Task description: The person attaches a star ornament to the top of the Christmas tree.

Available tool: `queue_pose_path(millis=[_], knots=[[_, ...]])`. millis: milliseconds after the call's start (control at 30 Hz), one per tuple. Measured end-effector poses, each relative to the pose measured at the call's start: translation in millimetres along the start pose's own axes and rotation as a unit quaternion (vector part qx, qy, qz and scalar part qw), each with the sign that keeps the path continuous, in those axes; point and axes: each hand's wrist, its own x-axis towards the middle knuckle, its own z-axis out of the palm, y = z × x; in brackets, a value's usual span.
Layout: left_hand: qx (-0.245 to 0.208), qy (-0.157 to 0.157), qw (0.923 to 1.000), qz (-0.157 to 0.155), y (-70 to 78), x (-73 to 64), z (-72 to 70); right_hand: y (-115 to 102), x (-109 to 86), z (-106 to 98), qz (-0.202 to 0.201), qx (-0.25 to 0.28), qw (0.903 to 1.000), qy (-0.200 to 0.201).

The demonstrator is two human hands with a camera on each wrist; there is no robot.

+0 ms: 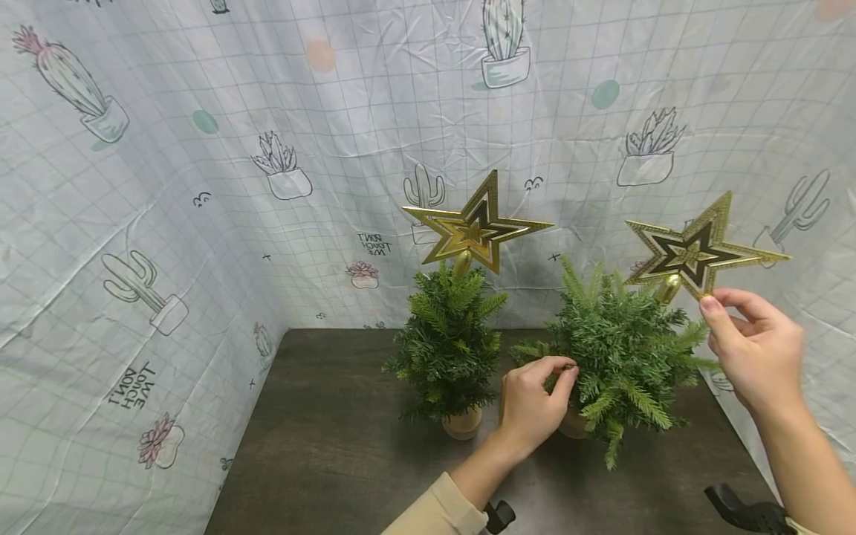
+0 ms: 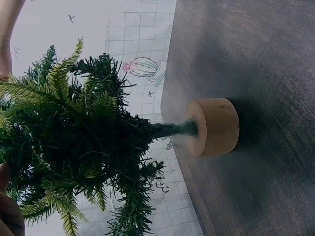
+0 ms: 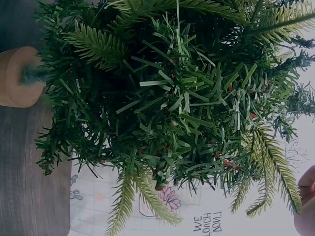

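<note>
With thumb and fingertips, my right hand (image 1: 762, 349) pinches the lower point of a gold star topper (image 1: 718, 251) above the right-hand small artificial Christmas tree (image 1: 618, 349). My left hand (image 1: 535, 401) pinches a branch tip at that tree's left side. The tree's round wooden base (image 2: 216, 127) stands on the table in the left wrist view. In the right wrist view, green branches (image 3: 172, 98) fill most of the picture, and some fingers (image 3: 306, 201) show at the right edge. The star's lower stem goes down behind the top branches.
A second small tree (image 1: 451, 342) stands just left, topped by another gold star (image 1: 478, 227). Both are on a dark wooden table (image 1: 321, 416). A white curtain (image 1: 348, 111) with cactus prints hangs behind and at the sides.
</note>
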Motion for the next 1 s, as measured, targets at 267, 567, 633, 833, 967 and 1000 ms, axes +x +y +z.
queue_pose_path(millis=[267,567,633,833,967,1000], knots=[[-0.002,-0.001,1.0,-0.002,0.2,0.1,-0.4,0,2.7,-2,-0.001,-0.043,0.9987,-0.027],[0.002,-0.001,1.0,0.003,0.4,0.5,-0.9,2,5.4,-8,-0.013,-0.2,0.9781,-0.055],[0.002,-0.001,1.0,0.002,0.2,0.4,-0.7,3,6.1,-9,-0.018,-0.202,0.9772,-0.064],[-0.011,-0.005,0.9999,-0.009,-0.2,-0.1,-0.1,8,7.0,-10,-0.028,-0.224,0.9721,-0.064],[-0.019,-0.009,0.9996,-0.016,-0.2,-0.3,-0.1,9,7.5,-11,-0.033,-0.242,0.9675,-0.065],[-0.022,-0.011,0.9995,-0.018,-0.1,-0.4,-0.3,10,7.7,-11,-0.035,-0.245,0.9666,-0.065]])
